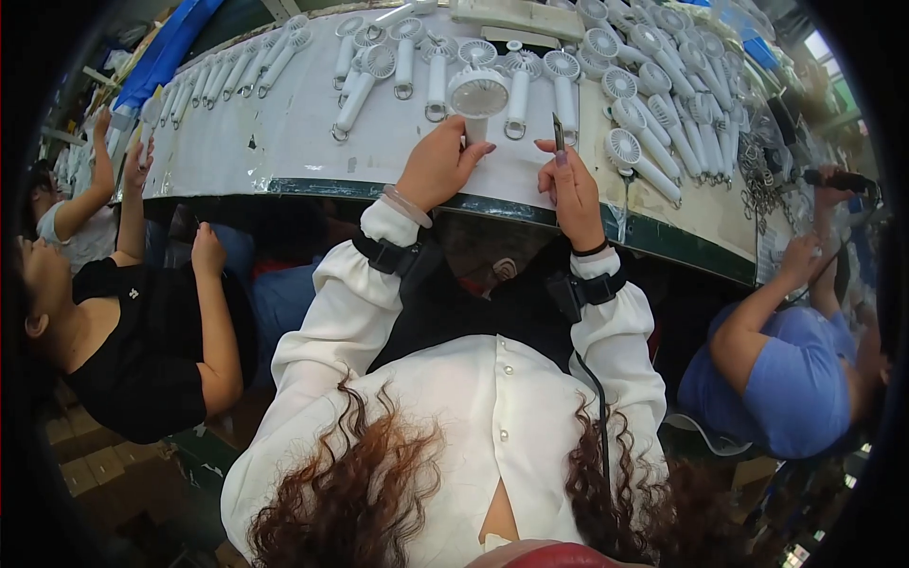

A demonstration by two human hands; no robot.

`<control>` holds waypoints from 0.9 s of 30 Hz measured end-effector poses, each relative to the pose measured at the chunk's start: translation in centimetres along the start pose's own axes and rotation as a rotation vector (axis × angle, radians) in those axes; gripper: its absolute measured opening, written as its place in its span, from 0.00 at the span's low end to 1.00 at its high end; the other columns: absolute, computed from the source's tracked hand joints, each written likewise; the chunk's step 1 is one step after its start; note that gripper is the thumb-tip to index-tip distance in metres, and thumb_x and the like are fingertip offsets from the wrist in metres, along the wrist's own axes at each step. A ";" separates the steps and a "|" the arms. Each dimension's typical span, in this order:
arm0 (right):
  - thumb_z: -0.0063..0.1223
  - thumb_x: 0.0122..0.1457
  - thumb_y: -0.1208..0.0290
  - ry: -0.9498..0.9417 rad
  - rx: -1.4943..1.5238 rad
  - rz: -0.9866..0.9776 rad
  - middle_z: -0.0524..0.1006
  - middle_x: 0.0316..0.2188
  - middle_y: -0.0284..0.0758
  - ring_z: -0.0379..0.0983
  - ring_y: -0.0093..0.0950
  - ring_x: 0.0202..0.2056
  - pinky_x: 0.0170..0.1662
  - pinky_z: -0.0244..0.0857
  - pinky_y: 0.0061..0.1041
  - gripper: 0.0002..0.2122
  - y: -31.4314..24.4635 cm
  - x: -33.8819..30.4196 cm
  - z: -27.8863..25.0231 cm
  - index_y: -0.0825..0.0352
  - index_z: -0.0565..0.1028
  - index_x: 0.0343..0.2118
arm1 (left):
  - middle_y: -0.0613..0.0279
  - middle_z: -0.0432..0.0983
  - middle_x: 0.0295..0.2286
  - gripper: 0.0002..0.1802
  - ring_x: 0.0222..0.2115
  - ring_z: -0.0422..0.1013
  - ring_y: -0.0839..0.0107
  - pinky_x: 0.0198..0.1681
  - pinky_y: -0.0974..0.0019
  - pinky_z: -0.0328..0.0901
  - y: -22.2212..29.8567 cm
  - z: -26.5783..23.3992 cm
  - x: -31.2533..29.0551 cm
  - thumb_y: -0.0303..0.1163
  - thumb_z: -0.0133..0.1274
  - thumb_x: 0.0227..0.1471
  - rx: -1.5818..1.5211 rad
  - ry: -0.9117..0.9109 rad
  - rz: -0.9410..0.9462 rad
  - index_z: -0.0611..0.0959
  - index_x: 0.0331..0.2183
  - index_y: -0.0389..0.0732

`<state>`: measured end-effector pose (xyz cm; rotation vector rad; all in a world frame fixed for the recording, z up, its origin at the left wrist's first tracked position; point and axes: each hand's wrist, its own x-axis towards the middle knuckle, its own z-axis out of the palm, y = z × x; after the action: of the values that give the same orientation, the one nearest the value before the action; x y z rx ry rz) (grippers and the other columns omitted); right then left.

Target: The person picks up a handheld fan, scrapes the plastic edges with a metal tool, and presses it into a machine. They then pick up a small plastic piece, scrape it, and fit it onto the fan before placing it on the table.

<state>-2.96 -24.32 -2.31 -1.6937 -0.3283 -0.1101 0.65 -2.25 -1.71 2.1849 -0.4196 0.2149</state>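
Observation:
My left hand [438, 164] is closed around the handle of a white handheld fan [479, 97], its round head tilted up above the table's near edge. To the right, my right hand [571, 189] pinches a slim, dark, pointed tool [559, 131] that stands upright between thumb and fingers; its exact kind is unclear. The tool and the fan are apart. Just beyond my hands, several more white handheld fans [562, 85] lie on the white tabletop [312, 156] with their metal rings toward me.
A dense heap of white fans [653, 109] covers the right side, beside a pile of metal clips [757, 180]. A row of fans [251, 68] lies at the far left. Co-workers sit on both sides: one in black [142, 350], one in blue [791, 379].

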 end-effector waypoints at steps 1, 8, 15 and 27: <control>0.32 0.70 0.60 -0.002 0.008 0.004 0.67 0.21 0.25 0.55 0.12 0.21 0.25 0.50 0.12 0.19 0.0 0.0 0.0 0.69 0.69 0.51 | 0.49 0.73 0.27 0.18 0.27 0.70 0.51 0.30 0.57 0.64 -0.2 0.2 -0.2 0.40 0.57 0.53 0.000 0.012 0.004 0.74 0.36 0.34; 0.33 0.69 0.62 -0.007 0.006 0.026 0.67 0.21 0.26 0.59 0.14 0.24 0.30 0.54 0.14 0.18 -0.4 -0.2 -0.2 0.69 0.70 0.50 | 0.49 0.73 0.28 0.19 0.27 0.70 0.52 0.31 0.58 0.64 -0.1 0.2 -0.5 0.40 0.57 0.53 -0.023 0.032 0.037 0.73 0.37 0.34; 0.34 0.69 0.62 0.006 0.009 0.032 0.66 0.20 0.26 0.59 0.14 0.24 0.30 0.54 0.14 0.17 -0.2 -0.2 -0.1 0.69 0.70 0.50 | 0.50 0.73 0.26 0.20 0.26 0.70 0.56 0.30 0.60 0.64 -0.4 -0.1 -0.1 0.41 0.57 0.53 -0.080 -0.034 -0.020 0.74 0.38 0.34; 0.32 0.70 0.61 0.020 0.002 -0.006 0.67 0.21 0.24 0.55 0.11 0.21 0.26 0.50 0.12 0.18 0.3 0.1 -0.2 0.68 0.70 0.50 | 0.56 0.75 0.24 0.18 0.23 0.71 0.64 0.28 0.64 0.64 -1.8 0.1 -0.4 0.41 0.57 0.52 -0.136 -0.044 0.006 0.77 0.38 0.36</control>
<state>-2.80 -24.55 -2.51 -1.6887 -0.3188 -0.1314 0.90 -1.24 -3.18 2.0577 -0.4527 0.1379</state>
